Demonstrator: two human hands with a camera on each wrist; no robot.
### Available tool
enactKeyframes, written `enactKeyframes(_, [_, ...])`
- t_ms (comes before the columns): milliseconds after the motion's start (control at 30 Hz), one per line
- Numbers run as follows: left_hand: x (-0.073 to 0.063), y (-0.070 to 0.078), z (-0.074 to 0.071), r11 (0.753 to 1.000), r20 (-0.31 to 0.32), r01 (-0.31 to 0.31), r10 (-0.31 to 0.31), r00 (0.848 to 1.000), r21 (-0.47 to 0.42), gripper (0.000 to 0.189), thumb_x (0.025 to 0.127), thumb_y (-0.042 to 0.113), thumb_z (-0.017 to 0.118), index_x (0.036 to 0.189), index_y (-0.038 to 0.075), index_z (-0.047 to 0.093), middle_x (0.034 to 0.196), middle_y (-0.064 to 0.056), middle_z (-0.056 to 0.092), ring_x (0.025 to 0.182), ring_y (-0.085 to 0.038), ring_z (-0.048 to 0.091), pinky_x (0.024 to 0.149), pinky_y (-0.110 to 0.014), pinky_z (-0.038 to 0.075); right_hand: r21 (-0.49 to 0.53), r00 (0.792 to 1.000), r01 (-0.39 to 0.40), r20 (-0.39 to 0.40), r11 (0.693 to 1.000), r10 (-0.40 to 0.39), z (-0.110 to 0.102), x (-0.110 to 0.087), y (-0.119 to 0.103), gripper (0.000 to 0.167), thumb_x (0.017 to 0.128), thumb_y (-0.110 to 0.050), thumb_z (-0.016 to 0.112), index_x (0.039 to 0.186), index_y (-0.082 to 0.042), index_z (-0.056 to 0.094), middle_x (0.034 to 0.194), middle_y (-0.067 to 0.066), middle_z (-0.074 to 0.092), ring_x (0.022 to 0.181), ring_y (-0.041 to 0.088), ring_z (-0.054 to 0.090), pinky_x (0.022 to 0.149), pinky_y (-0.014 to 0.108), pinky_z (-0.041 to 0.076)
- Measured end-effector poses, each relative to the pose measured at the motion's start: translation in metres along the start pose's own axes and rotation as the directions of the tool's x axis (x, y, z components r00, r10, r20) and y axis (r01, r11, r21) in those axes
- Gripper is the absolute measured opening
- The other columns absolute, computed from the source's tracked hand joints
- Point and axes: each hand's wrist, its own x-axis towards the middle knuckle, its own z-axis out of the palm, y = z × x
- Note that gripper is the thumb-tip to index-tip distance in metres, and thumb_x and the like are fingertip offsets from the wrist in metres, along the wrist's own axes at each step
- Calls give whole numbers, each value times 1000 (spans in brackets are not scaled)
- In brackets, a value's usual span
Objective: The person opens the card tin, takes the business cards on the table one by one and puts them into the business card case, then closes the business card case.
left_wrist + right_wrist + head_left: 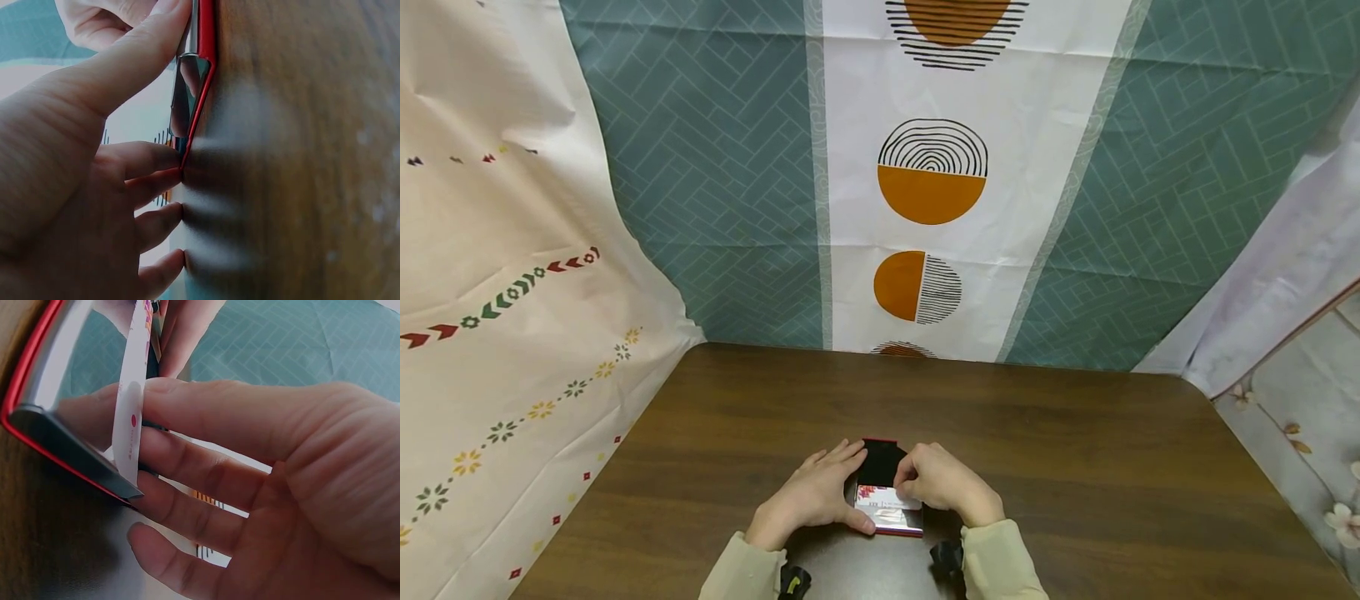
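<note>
A red-edged business card case (898, 520) with a shiny metal face lies on the table, its black-lined lid (880, 462) folded back away from me. My right hand (940, 479) pinches a white business card (875, 497) with pink flowers between thumb and fingers; the right wrist view shows the card (127, 428) on edge, tilted up over the metal part. At the case's left side is my left hand (816, 493). Its thumb (140, 53) presses the near left edge, while the other fingers spread, with fingertips at the lid's edge and on the table.
The brown wooden table (1045, 433) stretches out on both sides and behind the case. A teal and white patterned cloth (730, 183) hangs at the table's far edge, with a cream cloth (490, 350) on the left. Dark wrist straps (947, 556) sit at both sleeves.
</note>
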Motion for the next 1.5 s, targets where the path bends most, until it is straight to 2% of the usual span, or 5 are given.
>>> enactKeyframes(567, [2,5,-8,999,4,-13,13,1000,30,116,62,60,85,152,7,36,158,-13,27,145,-31,24,111,-56,25,9,1000,-1,1,1000,1,-1,1,0,14,86,-4,70,76,-14,74,71,-11,61,61,7,51,56,24,47])
enactKeyframes(800, [10,7,-15,994,79,-65,58,995,90,124,59,62,85,157,17,24,161,-12,17,148,-31,12,110,-61,22,20,1000,-6,6,1000,6,-1,0,0,14,86,-4,70,78,-13,75,72,-10,63,62,7,52,57,25,47])
enactKeyframes(1100, [19,8,-19,984,153,-78,52,987,163,130,56,66,85,158,19,20,160,-9,23,148,-27,15,111,-57,24,17,1000,4,12,1000,-4,0,1,2,10,86,-5,71,82,-13,76,77,-10,65,68,7,54,62,26,48])
enactKeyframes(1333, [19,10,-19,980,154,-82,54,987,182,128,57,67,83,158,18,21,159,-9,25,147,-27,17,111,-56,24,18,996,49,-77,999,-47,-4,1,7,8,87,-6,71,95,-6,75,78,-8,64,69,8,54,63,27,48])
enactKeyframes(1500, [18,9,-18,980,123,-96,75,990,175,128,58,67,83,158,20,20,159,-8,25,146,-26,21,111,-55,26,44,990,23,-141,999,-17,-8,-1,12,12,90,-8,70,101,-5,70,78,-5,60,68,10,53,62,29,48])
